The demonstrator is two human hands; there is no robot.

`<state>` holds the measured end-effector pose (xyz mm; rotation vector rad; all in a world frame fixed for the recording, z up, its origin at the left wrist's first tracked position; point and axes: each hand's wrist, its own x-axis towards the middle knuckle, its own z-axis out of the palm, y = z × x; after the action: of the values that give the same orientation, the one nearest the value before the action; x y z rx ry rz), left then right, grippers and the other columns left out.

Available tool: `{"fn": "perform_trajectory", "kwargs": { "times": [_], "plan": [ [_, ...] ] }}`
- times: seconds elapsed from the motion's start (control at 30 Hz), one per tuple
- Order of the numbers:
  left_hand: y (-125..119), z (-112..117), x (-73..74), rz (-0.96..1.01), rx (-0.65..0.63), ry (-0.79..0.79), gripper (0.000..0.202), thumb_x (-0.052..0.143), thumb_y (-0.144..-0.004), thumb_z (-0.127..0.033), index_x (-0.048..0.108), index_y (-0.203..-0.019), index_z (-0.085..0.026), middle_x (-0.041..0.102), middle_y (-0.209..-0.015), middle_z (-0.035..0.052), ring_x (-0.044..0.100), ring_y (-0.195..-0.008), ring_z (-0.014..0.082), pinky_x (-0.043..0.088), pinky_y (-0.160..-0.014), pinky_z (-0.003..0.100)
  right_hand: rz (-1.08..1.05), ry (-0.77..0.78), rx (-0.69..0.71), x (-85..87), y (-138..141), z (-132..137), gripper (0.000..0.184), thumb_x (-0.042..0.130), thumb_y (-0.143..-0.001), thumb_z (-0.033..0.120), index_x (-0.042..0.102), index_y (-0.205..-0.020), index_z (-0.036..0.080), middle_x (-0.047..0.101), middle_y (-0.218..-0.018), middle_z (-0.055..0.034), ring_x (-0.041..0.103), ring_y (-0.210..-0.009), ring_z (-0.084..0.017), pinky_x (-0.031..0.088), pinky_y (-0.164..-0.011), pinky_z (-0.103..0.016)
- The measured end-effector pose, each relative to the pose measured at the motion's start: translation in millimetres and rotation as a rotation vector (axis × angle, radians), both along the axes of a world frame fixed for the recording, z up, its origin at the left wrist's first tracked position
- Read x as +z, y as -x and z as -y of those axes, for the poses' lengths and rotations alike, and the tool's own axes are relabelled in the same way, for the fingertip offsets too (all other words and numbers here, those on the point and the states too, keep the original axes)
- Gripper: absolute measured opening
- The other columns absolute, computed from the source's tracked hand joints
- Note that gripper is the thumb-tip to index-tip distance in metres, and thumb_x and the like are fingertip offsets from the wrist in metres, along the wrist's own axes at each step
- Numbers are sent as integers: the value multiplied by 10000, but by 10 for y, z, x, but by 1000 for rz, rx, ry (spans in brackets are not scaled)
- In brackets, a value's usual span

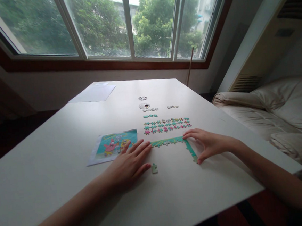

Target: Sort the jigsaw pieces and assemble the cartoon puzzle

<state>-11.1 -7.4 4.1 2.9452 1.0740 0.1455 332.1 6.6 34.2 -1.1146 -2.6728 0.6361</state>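
A joined jigsaw puzzle border [166,141] lies on the white table, with a top strip and a right strip meeting at a corner. My left hand [133,159] rests flat with fingers spread, its fingertips at the left end of the top strip and over part of the reference picture [111,145]. Just beside its thumb lies a single pale green puzzle piece [154,168]. My right hand [204,143] spans the right strip, fingertips at the upper corner and thumb at the lower end, with a wide gap between them. Loose puzzle pieces [165,125] sit in rows beyond the border.
Farther back on the table [52,152] are two small round objects [144,106], more pieces [173,106] and white paper sheets [93,94]. A cream sofa [255,108] stands at the right, and windows [102,26] line the far wall.
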Motion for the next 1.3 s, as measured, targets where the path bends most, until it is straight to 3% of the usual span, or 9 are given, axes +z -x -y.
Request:
{"fn": "perform_trajectory", "kwargs": {
  "times": [0.53,0.77,0.9,1.3],
  "plan": [
    [63,41,20,73,-23,20,468,310,-931,-420,321,-1355,-222,386,-1381,80,298,-1275,283,186,-1046,509,3,20,-11,2,-1,7,834,725,-533,552,475,-1240,188,457,-1268,-130,401,-1192,-282,322,-1014,-404],
    [143,166,236,102,-144,114,331,393,-913,-342,472,-1221,-248,539,-1210,57,478,-1101,234,373,-944,388,23,95,-15,-3,-58,4,894,726,-554,526,388,-1315,202,375,-1343,-118,313,-1260,-283,284,-1046,-410],
    [125,256,316,69,-199,150,311,429,-894,-338,493,-1186,-252,561,-1157,59,520,-1024,227,393,-915,381,30,139,-18,-2,-100,3,935,717,-565,534,329,-1353,213,320,-1378,-113,252,-1294,-286,254,-1065,-421],
    [104,288,287,58,-230,105,368,470,-873,-342,449,-1227,-246,550,-1168,69,521,-1029,243,398,-913,400,47,136,-12,75,-47,12,739,573,-740,524,331,-1347,179,374,-1338,-121,331,-1248,-247,279,-1051,-371]
  ]
}}
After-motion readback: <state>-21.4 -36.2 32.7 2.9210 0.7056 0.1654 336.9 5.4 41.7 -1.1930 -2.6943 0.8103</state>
